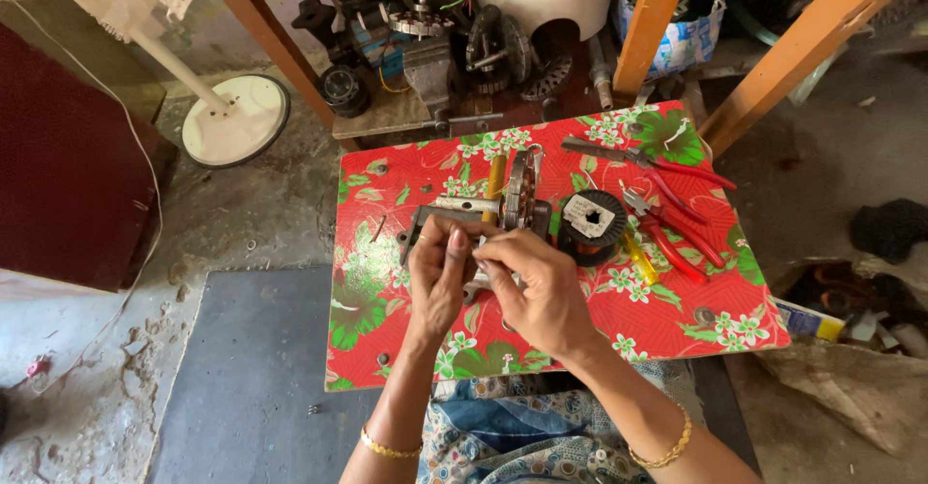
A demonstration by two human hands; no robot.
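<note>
My left hand (437, 276) and my right hand (539, 286) meet over the middle of a low table (677, 320) covered in red floral cloth. Together the fingers pinch a small part, hidden between the fingertips, close to a grey metal bracket (432, 218). Just beyond the hands a round motor stator (520, 194) stands on edge, with a yellow-handled tool (494, 182) next to it. A black spool of wire (590, 221) lies to the right of the stator. What exactly the fingers hold is too small to tell.
Red-handled pliers (677, 215) and cutters (643, 160) lie at the table's right, beside a small yellow screwdriver (638, 260). Motor parts and a vise (435, 68) crowd the back. A white fan stand (235, 118) lies at the left. Orange wooden posts (650, 20) rise behind.
</note>
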